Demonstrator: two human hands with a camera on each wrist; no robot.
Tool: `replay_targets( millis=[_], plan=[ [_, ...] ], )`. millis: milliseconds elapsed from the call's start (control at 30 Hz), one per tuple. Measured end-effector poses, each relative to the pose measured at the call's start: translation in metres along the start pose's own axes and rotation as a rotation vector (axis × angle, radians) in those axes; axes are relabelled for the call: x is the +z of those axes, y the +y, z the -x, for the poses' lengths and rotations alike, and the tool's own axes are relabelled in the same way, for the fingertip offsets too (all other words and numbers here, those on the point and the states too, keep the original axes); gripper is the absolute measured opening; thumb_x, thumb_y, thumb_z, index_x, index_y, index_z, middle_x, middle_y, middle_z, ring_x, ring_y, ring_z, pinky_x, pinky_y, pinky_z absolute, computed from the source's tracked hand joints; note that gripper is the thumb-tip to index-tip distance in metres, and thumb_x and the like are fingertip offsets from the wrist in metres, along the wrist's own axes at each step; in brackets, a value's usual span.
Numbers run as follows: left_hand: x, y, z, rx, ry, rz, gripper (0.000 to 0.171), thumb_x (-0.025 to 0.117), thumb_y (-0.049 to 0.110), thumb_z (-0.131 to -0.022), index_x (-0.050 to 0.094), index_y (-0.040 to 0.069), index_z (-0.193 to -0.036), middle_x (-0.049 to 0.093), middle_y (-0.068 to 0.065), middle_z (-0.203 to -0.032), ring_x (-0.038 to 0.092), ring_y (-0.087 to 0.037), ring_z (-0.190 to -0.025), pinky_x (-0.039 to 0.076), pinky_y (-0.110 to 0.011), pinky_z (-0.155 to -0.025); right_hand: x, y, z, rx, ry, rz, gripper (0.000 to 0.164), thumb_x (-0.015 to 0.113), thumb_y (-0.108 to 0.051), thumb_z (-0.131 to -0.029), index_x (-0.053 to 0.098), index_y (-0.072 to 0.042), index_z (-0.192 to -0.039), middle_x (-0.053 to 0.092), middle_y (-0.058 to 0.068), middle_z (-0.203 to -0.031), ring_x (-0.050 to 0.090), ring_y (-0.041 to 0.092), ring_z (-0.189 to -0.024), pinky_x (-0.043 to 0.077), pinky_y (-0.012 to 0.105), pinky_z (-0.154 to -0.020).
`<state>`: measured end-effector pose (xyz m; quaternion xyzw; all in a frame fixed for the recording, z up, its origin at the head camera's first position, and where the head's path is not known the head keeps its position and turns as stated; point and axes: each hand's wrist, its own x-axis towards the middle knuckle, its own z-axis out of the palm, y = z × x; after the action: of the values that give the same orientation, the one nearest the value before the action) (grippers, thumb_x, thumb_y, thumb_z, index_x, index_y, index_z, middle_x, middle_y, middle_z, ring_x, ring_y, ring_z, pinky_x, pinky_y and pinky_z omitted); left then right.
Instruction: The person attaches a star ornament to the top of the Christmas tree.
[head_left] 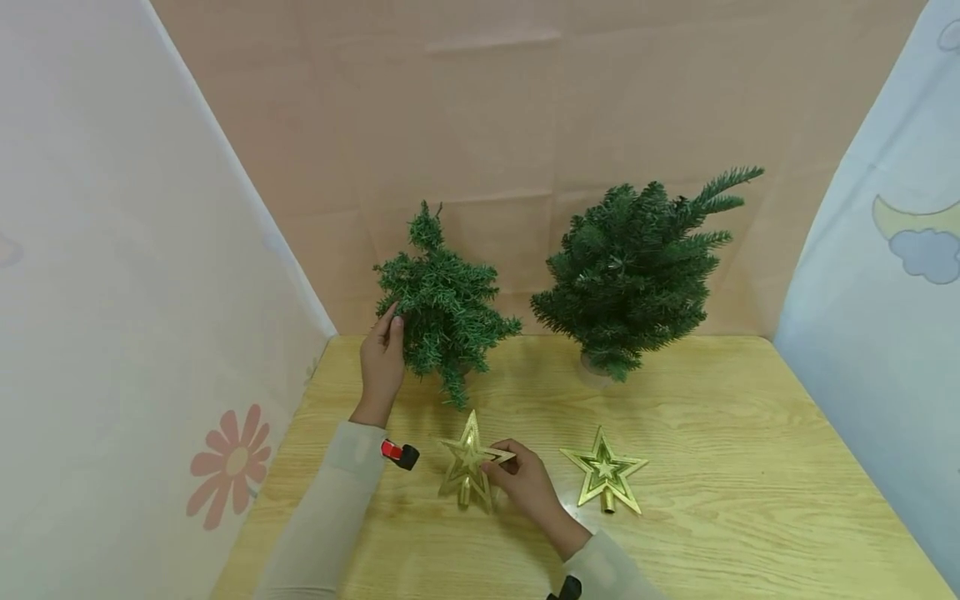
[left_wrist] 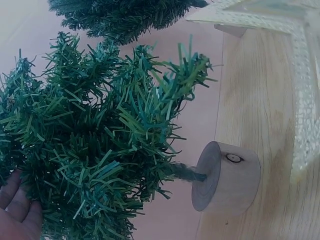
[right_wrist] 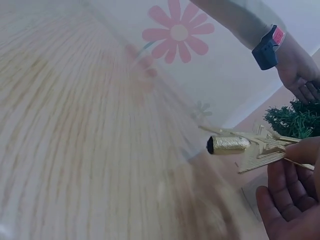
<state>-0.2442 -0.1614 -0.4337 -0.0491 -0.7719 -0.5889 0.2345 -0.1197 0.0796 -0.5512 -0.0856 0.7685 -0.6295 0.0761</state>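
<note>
A small green artificial Christmas tree [head_left: 442, 300] stands at the back left on a round wooden base [left_wrist: 230, 177]. My left hand [head_left: 382, 362] is against its left side, fingers [left_wrist: 17, 200] touching the outer branches, with the fingertips partly hidden by needles. My right hand [head_left: 528, 483] pinches one point of a gold star tree topper [head_left: 467, 458] between thumb and fingers. This star is held in front of the tree, and its hollow tube [right_wrist: 227, 144] shows in the right wrist view. A second gold star tree topper [head_left: 604, 469] lies on the table to the right.
A fuller, darker Christmas tree [head_left: 630, 275] stands at the back right, several branches jutting to the upper right. Under everything is a wood-grain table [head_left: 720, 433]. A pinkish backdrop [head_left: 480, 108] rises behind; a flower-printed white sheet [head_left: 150, 250] hangs at left.
</note>
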Motion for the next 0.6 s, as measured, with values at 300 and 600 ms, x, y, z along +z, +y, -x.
replay_targets(
  millis=[300, 600],
  plan=[
    [0.0, -0.002, -0.001, 0.015, 0.002, 0.002, 0.043, 0.044, 0.038, -0.104, 0.049, 0.024, -0.145, 0.061, -0.021, -0.097, 0.059, -0.032, -0.095, 0.043, -0.04, -0.082, -0.005, -0.017, 0.001, -0.029, 0.039, -0.05, 0.034, 0.071, -0.029, -0.091, 0.063, -0.008, -0.117, 0.068, 0.01, -0.088, 0.066, 0.025, -0.077, 0.054, 0.032, -0.063],
    [0.0, -0.002, 0.0, 0.025, -0.013, -0.03, 0.044, 0.042, 0.039, -0.105, 0.048, 0.022, -0.145, 0.041, -0.006, -0.055, 0.029, -0.017, -0.042, 0.039, -0.033, -0.056, -0.01, -0.049, 0.007, 0.012, 0.046, -0.049, 0.031, 0.065, -0.02, -0.096, 0.058, -0.004, -0.122, 0.068, 0.013, -0.102, 0.063, 0.036, -0.091, 0.053, 0.037, -0.072]
  ],
)
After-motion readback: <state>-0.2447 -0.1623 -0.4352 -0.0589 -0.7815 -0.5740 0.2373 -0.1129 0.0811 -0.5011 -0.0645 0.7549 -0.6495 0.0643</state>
